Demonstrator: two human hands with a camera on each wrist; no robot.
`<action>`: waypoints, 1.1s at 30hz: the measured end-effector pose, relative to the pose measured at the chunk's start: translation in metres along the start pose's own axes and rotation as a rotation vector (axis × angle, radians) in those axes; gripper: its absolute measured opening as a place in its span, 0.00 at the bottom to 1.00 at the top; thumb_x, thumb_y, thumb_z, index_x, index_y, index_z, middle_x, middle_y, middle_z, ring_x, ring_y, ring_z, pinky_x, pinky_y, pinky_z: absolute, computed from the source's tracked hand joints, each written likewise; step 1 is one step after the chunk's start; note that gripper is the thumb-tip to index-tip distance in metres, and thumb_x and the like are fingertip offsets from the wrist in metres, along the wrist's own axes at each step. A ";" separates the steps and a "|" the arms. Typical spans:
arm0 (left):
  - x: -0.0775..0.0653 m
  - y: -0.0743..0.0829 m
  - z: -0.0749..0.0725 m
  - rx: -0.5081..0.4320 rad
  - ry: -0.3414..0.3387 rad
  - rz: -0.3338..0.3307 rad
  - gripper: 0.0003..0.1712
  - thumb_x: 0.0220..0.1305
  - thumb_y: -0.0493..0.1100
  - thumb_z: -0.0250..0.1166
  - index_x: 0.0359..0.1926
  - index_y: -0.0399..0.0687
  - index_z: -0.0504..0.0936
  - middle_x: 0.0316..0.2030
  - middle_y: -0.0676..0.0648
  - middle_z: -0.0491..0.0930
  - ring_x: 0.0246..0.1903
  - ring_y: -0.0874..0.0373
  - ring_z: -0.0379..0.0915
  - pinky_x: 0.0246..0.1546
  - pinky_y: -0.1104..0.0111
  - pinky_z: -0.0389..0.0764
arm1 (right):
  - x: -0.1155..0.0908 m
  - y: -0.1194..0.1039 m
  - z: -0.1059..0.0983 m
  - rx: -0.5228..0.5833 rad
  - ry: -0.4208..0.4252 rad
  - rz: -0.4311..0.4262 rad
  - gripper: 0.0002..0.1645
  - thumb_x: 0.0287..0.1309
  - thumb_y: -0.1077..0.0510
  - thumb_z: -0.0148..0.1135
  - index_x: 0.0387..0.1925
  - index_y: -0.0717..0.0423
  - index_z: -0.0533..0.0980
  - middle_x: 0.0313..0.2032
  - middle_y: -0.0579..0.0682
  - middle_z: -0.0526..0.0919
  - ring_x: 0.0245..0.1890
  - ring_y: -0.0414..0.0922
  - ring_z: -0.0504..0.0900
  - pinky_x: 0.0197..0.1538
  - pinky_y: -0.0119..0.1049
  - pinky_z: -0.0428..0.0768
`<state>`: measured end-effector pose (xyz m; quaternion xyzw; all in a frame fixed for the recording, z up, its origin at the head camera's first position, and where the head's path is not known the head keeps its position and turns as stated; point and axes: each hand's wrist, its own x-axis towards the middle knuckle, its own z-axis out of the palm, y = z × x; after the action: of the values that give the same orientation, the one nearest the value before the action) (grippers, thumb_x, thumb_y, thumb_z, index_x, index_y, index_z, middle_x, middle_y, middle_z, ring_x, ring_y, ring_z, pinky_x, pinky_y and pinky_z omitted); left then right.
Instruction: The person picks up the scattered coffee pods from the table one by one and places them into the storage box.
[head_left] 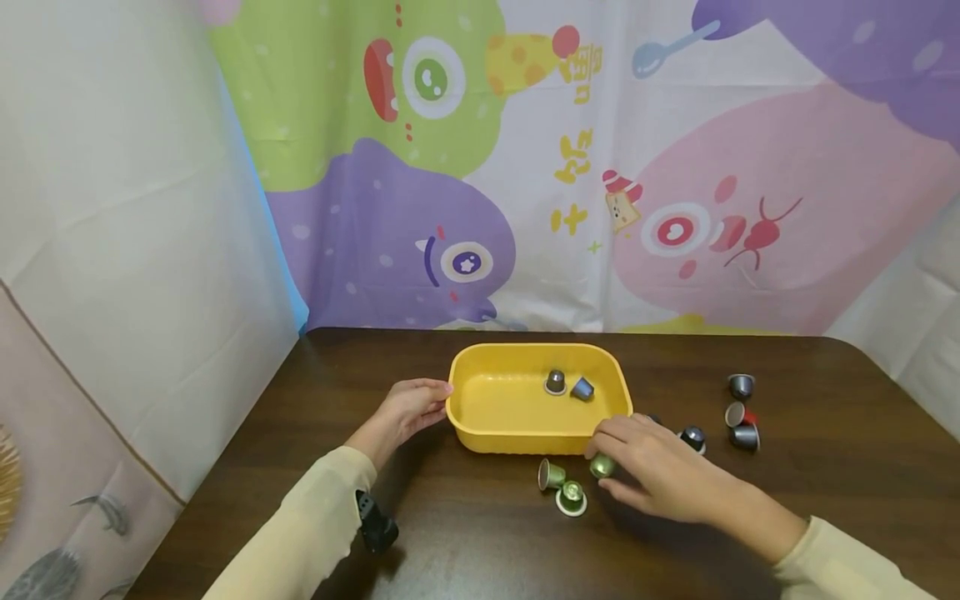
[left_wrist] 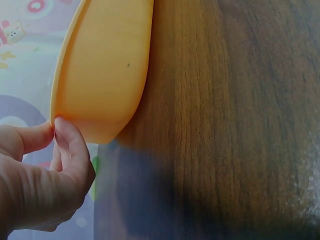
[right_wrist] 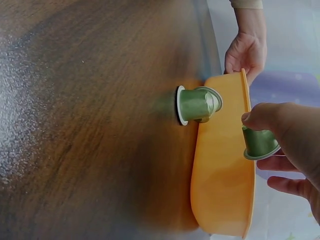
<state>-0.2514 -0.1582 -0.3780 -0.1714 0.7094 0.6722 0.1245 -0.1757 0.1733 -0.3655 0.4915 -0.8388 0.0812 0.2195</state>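
A yellow plastic tub (head_left: 495,442) stands on the dark wooden table. My left hand (head_left: 408,408) pinches the rim at its left end between thumb and fingers, as the left wrist view shows. A green coffee capsule (right_wrist: 261,142) is held between the thumb and fingers of my right hand (head_left: 656,467), just outside the tub's front right corner. On the table in front of the tub are two more green capsules, one lying on its side (head_left: 551,475) and one standing on its rim (head_left: 572,497). Inside the tub are a dark capsule (head_left: 555,382) and a blue capsule (head_left: 582,388).
Right of the tub lie several other capsules: a grey one (head_left: 741,386), a red one (head_left: 737,415), a dark grey one (head_left: 745,437) and a dark blue one (head_left: 693,438). My right hand partly covers another there. A cartoon-print curtain (head_left: 555,167) hangs behind the table.
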 end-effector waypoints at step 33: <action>0.000 0.000 0.001 0.012 0.014 -0.014 0.16 0.66 0.39 0.61 0.53 0.36 0.77 0.35 0.49 0.78 0.30 0.64 0.75 0.34 0.76 0.81 | 0.024 0.011 -0.010 0.016 -0.067 0.032 0.16 0.44 0.54 0.73 0.36 0.49 0.76 0.33 0.39 0.75 0.37 0.37 0.76 0.45 0.39 0.78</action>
<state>-0.2513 -0.1572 -0.3780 -0.1801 0.7131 0.6659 0.1253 -0.1921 0.1635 -0.3452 0.4821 -0.8528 0.0751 0.1860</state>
